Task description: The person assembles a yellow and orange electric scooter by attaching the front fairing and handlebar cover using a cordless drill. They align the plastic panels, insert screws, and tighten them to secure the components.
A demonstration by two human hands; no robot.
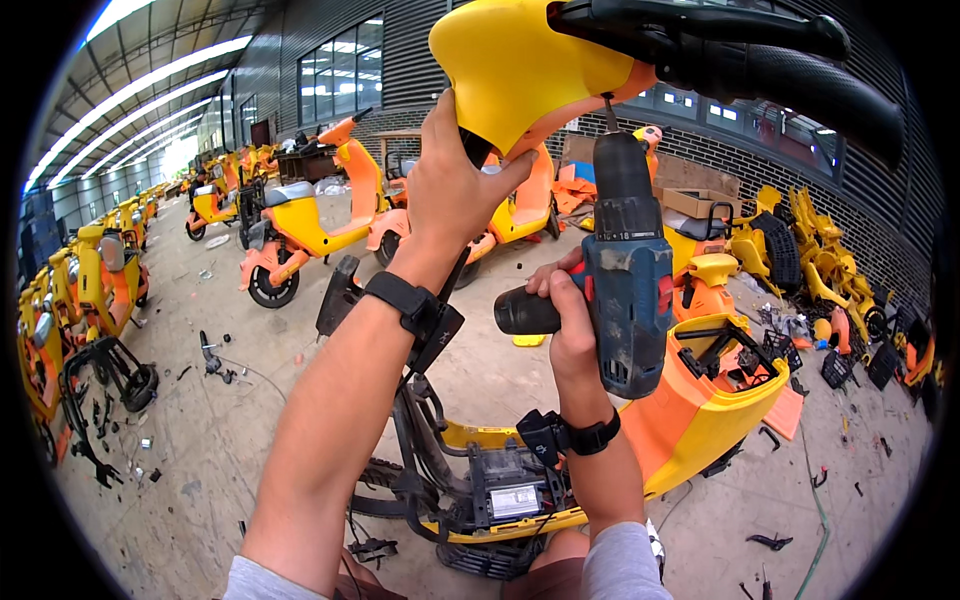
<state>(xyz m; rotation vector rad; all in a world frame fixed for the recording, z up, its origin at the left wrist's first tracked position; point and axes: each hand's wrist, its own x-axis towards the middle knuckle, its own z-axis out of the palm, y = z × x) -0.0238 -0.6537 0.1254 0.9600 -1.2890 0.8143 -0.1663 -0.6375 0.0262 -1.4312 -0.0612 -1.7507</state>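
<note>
A yellow-and-orange handlebar cover (520,70) of a scooter fills the upper middle. My left hand (448,195) grips its lower left edge, fingers up one side and thumb underneath. In my right hand (565,300) is a dark blue cordless drill (630,300), held upright by its handle. Its bit (611,115) points up at the cover's orange underside, at or very near a screw spot. From the cover a black handlebar grip (800,100) and a brake lever (790,30) stretch right. Below my arms stands the partly stripped scooter body (690,430), its black box (508,490) exposed.
Behind stand yellow-and-orange scooters (315,215), with more in rows (110,270) along the left. A heap of yellow body panels (815,250) lies against the right wall near a cardboard box (698,203). A bare black frame (105,380) and loose parts lie on the floor.
</note>
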